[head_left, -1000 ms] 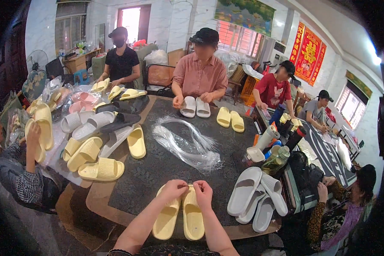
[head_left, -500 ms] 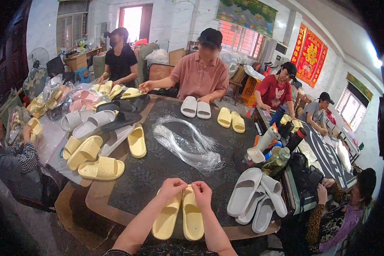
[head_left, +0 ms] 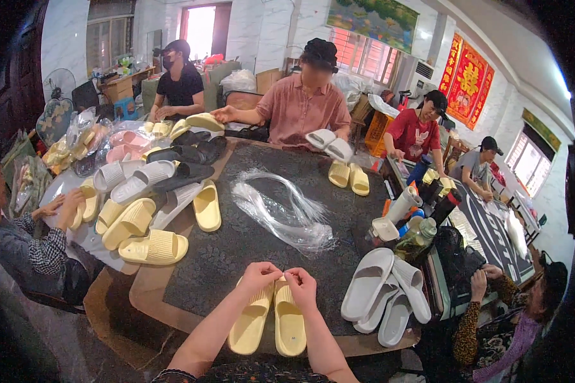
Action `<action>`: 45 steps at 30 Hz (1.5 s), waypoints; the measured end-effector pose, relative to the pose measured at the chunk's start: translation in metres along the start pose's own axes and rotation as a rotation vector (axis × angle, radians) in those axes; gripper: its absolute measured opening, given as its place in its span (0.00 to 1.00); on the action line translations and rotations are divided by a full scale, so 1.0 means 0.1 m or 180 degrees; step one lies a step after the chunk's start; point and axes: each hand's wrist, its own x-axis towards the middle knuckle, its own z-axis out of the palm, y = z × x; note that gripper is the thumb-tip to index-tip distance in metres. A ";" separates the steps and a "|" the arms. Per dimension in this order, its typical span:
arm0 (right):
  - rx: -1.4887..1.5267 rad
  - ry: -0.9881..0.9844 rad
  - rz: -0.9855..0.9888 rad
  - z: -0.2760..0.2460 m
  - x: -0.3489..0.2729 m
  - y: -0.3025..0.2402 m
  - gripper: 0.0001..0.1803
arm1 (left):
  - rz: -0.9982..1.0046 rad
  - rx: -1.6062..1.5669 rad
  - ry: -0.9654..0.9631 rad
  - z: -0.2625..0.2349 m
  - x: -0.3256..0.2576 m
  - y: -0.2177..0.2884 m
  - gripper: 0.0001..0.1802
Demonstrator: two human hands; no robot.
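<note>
A pair of pale yellow slide slippers lies side by side at the table's near edge, the left slipper (head_left: 248,329) and the right slipper (head_left: 290,327) with their toes away from me. Above their ribbed straps, my left hand (head_left: 260,277) and my right hand (head_left: 301,286) meet with fingertips pinched together. Whatever is between the fingertips is too small to make out. Beyond my hands, a loose bundle of clear plastic strands (head_left: 281,214) curves across the dark patterned tabletop (head_left: 204,274).
Grey slippers (head_left: 368,281) lie to my right, near bottles and cups (head_left: 415,236). Yellow slippers (head_left: 153,247), with grey, black and pink ones, are heaped at left. Opposite, a co-worker in a pink shirt (head_left: 305,108) handles slippers; several other people work around the tables.
My hands stay nearly in place, still pinched above the yellow straps. The co-worker opposite has lifted and tilted the white slippers to the right. The person at left has moved yellow slippers onto the table's edge.
</note>
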 end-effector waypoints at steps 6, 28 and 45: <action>0.0792 0.0552 0.0105 0.05 -0.01 0.05 0.04 | -0.0150 0.0013 0.0040 -0.02 -0.02 -0.02 0.09; 0.0496 0.0195 0.0129 0.00 0.03 0.08 0.05 | 0.0181 -0.0087 -0.0055 -0.01 0.02 -0.07 0.09; 0.0814 0.0191 0.0171 -0.02 0.04 0.10 0.04 | 0.0127 -0.0009 0.0074 -0.03 0.07 -0.16 0.08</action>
